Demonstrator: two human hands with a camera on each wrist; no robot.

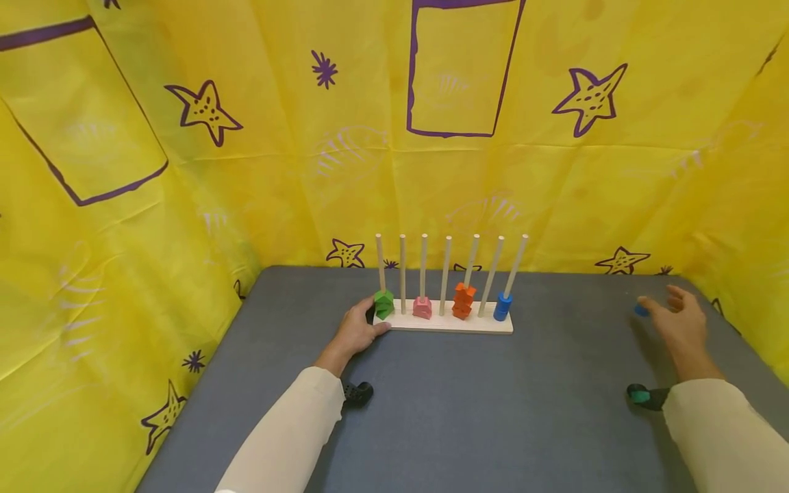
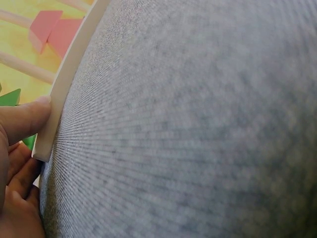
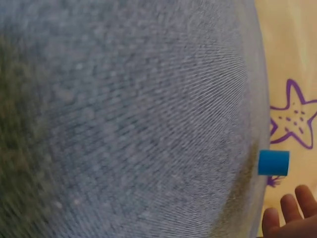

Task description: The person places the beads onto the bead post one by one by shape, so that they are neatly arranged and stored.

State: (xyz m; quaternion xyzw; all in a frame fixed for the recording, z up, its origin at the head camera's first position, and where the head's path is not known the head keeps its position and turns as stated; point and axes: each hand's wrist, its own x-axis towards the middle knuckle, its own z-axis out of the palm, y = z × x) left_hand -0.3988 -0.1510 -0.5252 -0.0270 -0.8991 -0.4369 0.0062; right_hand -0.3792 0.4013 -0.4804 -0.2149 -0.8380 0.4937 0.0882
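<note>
A pale wooden peg board [image 1: 450,327] carries several upright pegs. Green pieces [image 1: 384,305] sit on its leftmost peg, pink pieces [image 1: 422,308] on another, orange pieces [image 1: 464,301] on a third and blue ones [image 1: 503,307] on the rightmost. My left hand [image 1: 356,330] grips the board's left end. In the left wrist view its thumb [image 2: 29,116] presses the base's edge. Far to the right, my right hand [image 1: 681,322] is beside a loose blue cylinder [image 1: 642,310], fingers spread. The right wrist view shows that cylinder [image 3: 273,162] on the table, with a gap to the fingertips [image 3: 289,204].
A grey cloth-covered table [image 1: 493,411] lies under everything. Yellow fabric [image 1: 370,185] with purple starfish drawings hangs behind it and at both sides. Dark wrist-worn devices show at the left cuff [image 1: 359,394] and right cuff [image 1: 647,397].
</note>
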